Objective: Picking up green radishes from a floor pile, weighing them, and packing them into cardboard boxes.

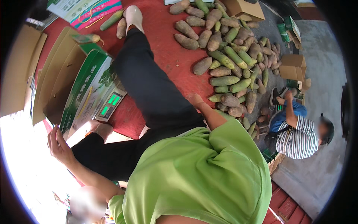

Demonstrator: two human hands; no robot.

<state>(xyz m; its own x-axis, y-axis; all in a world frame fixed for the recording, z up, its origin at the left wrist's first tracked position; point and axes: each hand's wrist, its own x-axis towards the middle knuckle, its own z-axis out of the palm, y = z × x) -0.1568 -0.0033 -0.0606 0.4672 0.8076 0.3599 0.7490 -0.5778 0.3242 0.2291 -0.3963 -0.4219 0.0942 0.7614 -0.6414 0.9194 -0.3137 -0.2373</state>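
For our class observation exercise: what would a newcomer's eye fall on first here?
Probably the heap of long green and brownish root vegetables, upper right of centre. Next comes the person's lime-green cloth shirt, lower centre. At left, a pale digital scale glows green beside an open green-and-white cardboard box, the left hand near its lower corner.

White characters [82, 85] on the carton [86, 96], blurred green readout [113, 99] on the scale [110, 105]
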